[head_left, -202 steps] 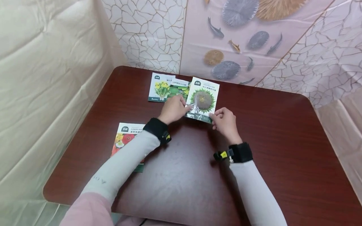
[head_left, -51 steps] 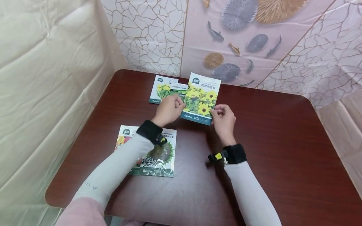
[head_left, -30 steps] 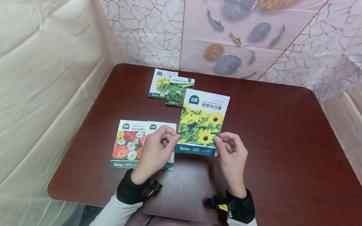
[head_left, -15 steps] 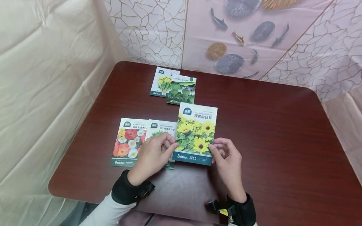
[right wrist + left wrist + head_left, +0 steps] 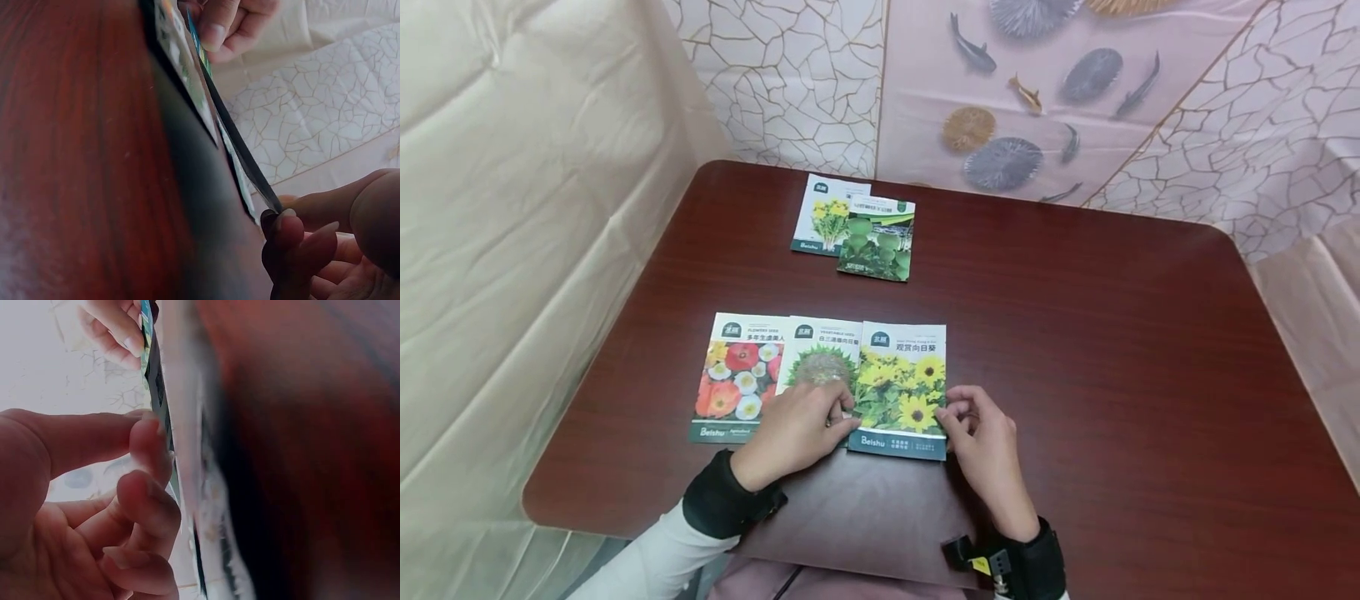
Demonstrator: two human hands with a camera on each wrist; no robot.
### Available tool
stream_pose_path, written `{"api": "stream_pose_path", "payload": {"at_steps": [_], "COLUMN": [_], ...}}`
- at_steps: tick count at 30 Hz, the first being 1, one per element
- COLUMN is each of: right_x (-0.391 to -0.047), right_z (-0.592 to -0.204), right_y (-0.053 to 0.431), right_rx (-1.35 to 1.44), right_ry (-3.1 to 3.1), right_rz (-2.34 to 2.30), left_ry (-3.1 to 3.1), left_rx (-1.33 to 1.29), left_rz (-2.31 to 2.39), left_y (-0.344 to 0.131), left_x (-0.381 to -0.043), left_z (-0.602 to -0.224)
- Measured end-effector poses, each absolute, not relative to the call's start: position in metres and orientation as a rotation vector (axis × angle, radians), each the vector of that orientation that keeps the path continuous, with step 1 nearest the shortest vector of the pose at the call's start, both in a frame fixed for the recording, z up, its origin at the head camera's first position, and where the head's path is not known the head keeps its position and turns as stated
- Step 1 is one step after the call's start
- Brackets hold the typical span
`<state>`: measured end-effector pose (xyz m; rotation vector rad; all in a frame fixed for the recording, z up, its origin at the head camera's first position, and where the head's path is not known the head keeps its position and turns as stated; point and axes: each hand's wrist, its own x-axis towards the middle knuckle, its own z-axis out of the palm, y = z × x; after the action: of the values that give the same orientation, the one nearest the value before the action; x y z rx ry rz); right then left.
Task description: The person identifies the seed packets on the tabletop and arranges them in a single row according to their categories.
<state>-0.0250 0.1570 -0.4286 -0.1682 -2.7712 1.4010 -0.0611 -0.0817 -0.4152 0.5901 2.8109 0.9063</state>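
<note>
Both hands hold a seed packet (image 5: 901, 392) printed with yellow flowers, low over the near middle of the table. My left hand (image 5: 797, 429) pinches its lower left edge, while the right hand (image 5: 983, 442) pinches the lower right edge. In the right wrist view the packet (image 5: 234, 128) appears edge-on, slightly above the table at the right fingers. To its left lie a packet with a green-rimmed sunflower head (image 5: 820, 367), partly hidden by the left hand, and a packet with red and white flowers (image 5: 741, 379). These overlap in a row, with tops roughly level.
Farther back lie two smaller packets, one with a yellow-flowered plant (image 5: 829, 218) and one with green leaves (image 5: 876, 242), overlapping the first. They rest on a dark red-brown wooden table (image 5: 1112, 375). Patterned cloth (image 5: 790, 92) hangs behind, and a pale curtain (image 5: 550, 250) at the left.
The sunflower-head packet has gone from the back to the near row. Afterwards both hands brought the yellow-flower packet from the back toward the body and lowered it at that row's right end.
</note>
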Motion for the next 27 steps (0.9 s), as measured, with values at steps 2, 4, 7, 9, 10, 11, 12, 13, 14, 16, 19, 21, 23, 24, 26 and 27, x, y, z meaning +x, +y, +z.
{"api": "stream_pose_path", "payload": {"at_steps": [2, 4, 7, 9, 10, 11, 12, 13, 14, 16, 19, 21, 23, 24, 26, 27], "right_x": [-0.025, -0.025, -0.026, -0.027, -0.028, -0.028, -0.029, -0.029, -0.029, -0.030, -0.028, -0.026, -0.024, -0.024, -0.024, -0.024], "right_z": [-0.432, -0.434, -0.436, -0.437, -0.437, -0.438, -0.438, -0.438, -0.438, -0.438, -0.435, -0.432, -0.428, -0.425, -0.417, -0.412], "right_y": [0.157, 0.156, 0.155, 0.155, 0.155, 0.155, 0.155, 0.156, 0.156, 0.158, 0.162, 0.165, 0.168, 0.170, 0.172, 0.174], "right_rx": [-0.162, -0.158, -0.169, -0.180, -0.187, -0.194, -0.195, -0.201, -0.207, -0.218, -0.229, -0.212, -0.172, -0.158, -0.116, -0.098], "right_ry": [-2.780, -2.782, -2.781, -2.785, -2.787, -2.791, -2.794, -2.803, -2.810, -2.815, -2.808, -2.770, -2.738, -2.717, -2.679, -2.666], "right_rz": [1.396, 1.398, 1.398, 1.397, 1.399, 1.399, 1.399, 1.390, 1.385, 1.352, 1.279, 1.245, 1.241, 1.261, 1.312, 1.352], "left_ry": [2.810, 2.811, 2.812, 2.810, 2.810, 2.809, 2.809, 2.808, 2.806, 2.810, 2.841, 2.871, 2.896, 2.905, 2.920, 2.924], "left_rx": [0.599, 0.602, 0.600, 0.598, 0.598, 0.598, 0.600, 0.601, 0.601, 0.602, 0.590, 0.585, 0.586, 0.592, 0.614, 0.628], "left_rz": [0.903, 0.904, 0.898, 0.896, 0.897, 0.900, 0.899, 0.899, 0.899, 0.895, 0.882, 0.885, 0.894, 0.901, 0.932, 0.949], "left_y": [-0.082, -0.082, -0.082, -0.081, -0.081, -0.081, -0.081, -0.081, -0.081, -0.082, -0.083, -0.084, -0.085, -0.085, -0.085, -0.084], "left_x": [-0.061, -0.061, -0.062, -0.063, -0.063, -0.064, -0.064, -0.064, -0.064, -0.065, -0.066, -0.067, -0.067, -0.067, -0.066, -0.066], "left_z": [-0.418, -0.420, -0.421, -0.422, -0.422, -0.422, -0.422, -0.423, -0.423, -0.423, -0.421, -0.417, -0.411, -0.408, -0.399, -0.394]}}
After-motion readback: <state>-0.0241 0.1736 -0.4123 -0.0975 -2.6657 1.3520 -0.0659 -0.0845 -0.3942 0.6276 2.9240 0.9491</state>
